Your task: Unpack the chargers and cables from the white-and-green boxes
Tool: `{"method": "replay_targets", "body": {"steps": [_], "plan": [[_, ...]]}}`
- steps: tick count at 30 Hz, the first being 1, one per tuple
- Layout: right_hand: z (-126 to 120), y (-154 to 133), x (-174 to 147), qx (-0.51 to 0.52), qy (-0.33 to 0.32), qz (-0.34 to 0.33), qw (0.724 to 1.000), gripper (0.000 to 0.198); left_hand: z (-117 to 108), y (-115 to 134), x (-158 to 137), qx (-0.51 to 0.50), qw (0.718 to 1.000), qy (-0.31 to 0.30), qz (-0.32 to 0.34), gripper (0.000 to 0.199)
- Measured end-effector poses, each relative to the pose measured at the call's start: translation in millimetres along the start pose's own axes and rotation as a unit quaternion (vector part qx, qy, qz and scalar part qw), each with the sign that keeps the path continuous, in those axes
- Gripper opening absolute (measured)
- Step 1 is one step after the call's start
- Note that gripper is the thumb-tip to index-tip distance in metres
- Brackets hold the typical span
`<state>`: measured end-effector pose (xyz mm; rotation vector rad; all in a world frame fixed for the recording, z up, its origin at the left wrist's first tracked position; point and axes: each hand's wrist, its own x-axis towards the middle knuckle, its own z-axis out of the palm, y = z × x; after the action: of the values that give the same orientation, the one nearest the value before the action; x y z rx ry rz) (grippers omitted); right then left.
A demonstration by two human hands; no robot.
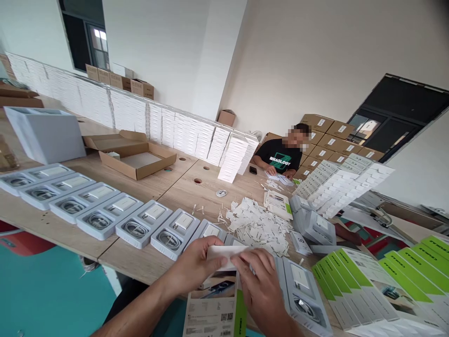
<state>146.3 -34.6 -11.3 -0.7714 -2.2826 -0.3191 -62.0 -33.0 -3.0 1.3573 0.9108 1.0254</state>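
Observation:
Both hands grip a printed retail box (210,304), upright near the table's front edge, its back with QR codes and a green stripe toward me. My left hand (196,264) pinches the white end flap (222,255) at the top left. On the right, my right hand (257,276) presses its fingers on the same flap and the box's side. What is inside the box is hidden. Beside my right hand sits a grey-white tray (305,297) with a white charger and a coiled cable. Several matching trays (135,227) form a row to the left.
Loose white paper pieces (259,224) lie heaped beyond my hands. Green-and-white boxes (365,281) fan out at right. White boxes form a long wall (133,112) behind an open carton (136,161). A co-worker (280,154) sits across the table, hands on small items.

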Motion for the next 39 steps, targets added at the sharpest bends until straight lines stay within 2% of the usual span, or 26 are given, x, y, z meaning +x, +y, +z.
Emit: {"method": "replay_targets", "body": {"steps": [4,7,10,17,23,27,33,39], "plan": [[-2,-1,-3,-0.004,-0.012,-0.019,1.000,0.034,0,0,-3,0.063,0.998,0.020,0.020,0.025],[-1,-1,-5,-0.030,-0.009,-0.010,0.999,0.033,3,6,-7,0.152,0.986,0.045,0.050,0.024],[1,-2,-4,-0.059,-0.003,-0.002,0.998,0.034,7,12,-9,0.194,0.977,0.061,0.057,0.026],[7,-4,4,-0.078,0.015,0.000,0.997,0.031,3,10,-5,0.158,0.984,0.069,0.054,0.028],[11,-2,4,-0.066,0.010,-0.015,0.998,0.032,6,12,-11,0.219,0.969,0.095,0.064,0.028],[11,-1,5,-0.077,0.014,-0.010,0.997,0.032,4,11,-8,0.207,0.971,0.095,0.073,0.030],[9,-2,12,-0.038,-0.004,-0.010,0.999,0.032,3,7,-7,0.216,0.968,0.108,0.061,0.029],[8,1,12,-0.083,0.011,-0.024,0.996,0.031,3,13,-7,0.188,0.975,0.096,0.062,0.031]]}}
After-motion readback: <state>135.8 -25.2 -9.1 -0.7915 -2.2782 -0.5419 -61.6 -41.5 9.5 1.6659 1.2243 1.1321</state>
